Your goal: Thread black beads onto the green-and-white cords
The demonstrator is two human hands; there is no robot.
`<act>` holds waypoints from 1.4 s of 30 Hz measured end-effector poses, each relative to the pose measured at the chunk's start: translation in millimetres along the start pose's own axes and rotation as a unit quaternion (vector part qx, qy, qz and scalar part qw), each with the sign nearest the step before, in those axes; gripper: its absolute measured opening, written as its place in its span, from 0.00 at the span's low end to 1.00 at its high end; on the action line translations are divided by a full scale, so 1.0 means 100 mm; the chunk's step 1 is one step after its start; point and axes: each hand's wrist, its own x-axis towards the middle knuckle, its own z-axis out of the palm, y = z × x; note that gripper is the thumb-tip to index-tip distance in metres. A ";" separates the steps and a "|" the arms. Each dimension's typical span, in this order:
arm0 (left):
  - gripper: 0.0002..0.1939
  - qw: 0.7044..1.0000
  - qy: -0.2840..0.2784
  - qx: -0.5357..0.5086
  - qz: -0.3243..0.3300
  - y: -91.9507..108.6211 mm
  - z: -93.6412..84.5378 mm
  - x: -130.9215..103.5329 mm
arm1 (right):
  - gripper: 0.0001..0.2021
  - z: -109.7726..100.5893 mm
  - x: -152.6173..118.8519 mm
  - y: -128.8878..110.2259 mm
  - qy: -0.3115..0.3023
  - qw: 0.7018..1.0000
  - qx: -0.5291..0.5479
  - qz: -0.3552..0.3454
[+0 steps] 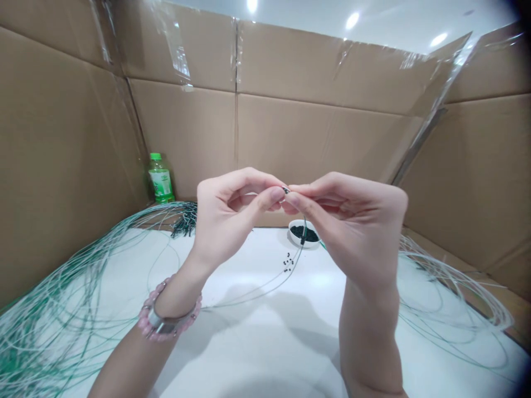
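My left hand (232, 213) and my right hand (344, 215) meet above the table, thumbs and forefingers pinched close together. Between the fingertips shows a small black piece (286, 189) with a bit of white, seemingly at the end of a cable; its exact kind is too small to tell. From my right fingers hangs a thin green and white cable (295, 262) with a black sleeve (302, 240) on it, running down and left toward my left wrist. Below lie several tiny black parts (287, 263). Behind the cable stands a white bowl (293, 239) filled with tiny black parts.
A large bundle of green and white cables (78, 293) covers the table's left side, its black ends (185, 220) at the back. More looped cables (464, 287) lie at right. A green-capped bottle (161, 179) stands back left. Cardboard walls (315, 132) enclose the white table (249, 354).
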 end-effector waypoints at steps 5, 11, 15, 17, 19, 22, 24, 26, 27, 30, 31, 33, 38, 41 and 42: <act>0.05 1.000 0.017 0.005 0.000 0.00 -0.01 0.01 | 0.09 0.01 0.00 -0.04 0.020 0.999 -0.029 -0.003; 0.04 1.000 0.009 0.012 -0.015 0.01 0.00 -0.01 | 0.09 0.01 -0.01 -0.06 0.016 0.994 -0.100 -0.030; 0.05 1.000 0.003 0.023 -0.017 0.00 0.00 -0.02 | 0.09 0.00 -0.02 -0.06 0.011 0.993 -0.113 -0.036; 0.04 1.000 -0.002 0.026 -0.007 0.00 0.00 -0.03 | 0.09 -0.01 -0.03 -0.06 0.004 0.992 -0.122 -0.031; 0.04 0.999 -0.004 0.036 0.010 0.00 -0.01 -0.03 | 0.09 -0.02 -0.04 -0.05 -0.002 0.990 -0.136 -0.028; 0.02 0.997 -0.002 0.063 0.038 0.00 0.00 -0.04 | 0.07 -0.03 -0.05 -0.04 -0.001 0.988 -0.151 -0.034; 0.01 0.997 0.000 0.067 0.050 -0.01 0.00 -0.04 | 0.07 -0.04 -0.05 -0.02 -0.010 0.990 -0.140 -0.028; 0.02 0.997 0.000 0.063 0.047 -0.02 0.00 -0.04 | 0.06 -0.05 -0.03 -0.01 -0.024 0.993 -0.117 -0.011; 0.03 0.997 0.001 0.061 0.044 -0.03 0.00 -0.04 | 0.06 -0.05 -0.02 -0.01 -0.029 0.994 -0.107 -0.003; 0.04 0.997 0.011 0.057 0.057 -0.06 -0.01 -0.03 | 0.07 -0.04 0.01 0.01 -0.027 0.996 -0.084 0.012; 0.05 0.996 0.014 0.058 0.062 -0.07 -0.01 -0.02 | 0.08 -0.03 0.02 0.02 -0.026 0.997 -0.077 0.014; 0.04 0.996 0.011 0.063 0.057 -0.07 -0.01 -0.02 | 0.08 -0.02 0.03 0.04 -0.025 0.997 -0.064 0.017; 0.03 0.996 -0.023 0.075 0.040 -0.03 -0.02 -0.01 | 0.06 0.02 0.02 0.08 -0.024 0.997 -0.070 0.014; 0.03 0.993 -0.030 0.096 0.057 -0.02 -0.03 -0.01 | 0.05 0.00 0.03 0.11 -0.036 0.996 -0.081 0.023; 0.03 0.992 -0.027 0.106 0.059 -0.03 -0.03 -0.01 | 0.05 -0.03 0.03 0.11 -0.050 0.995 -0.086 0.032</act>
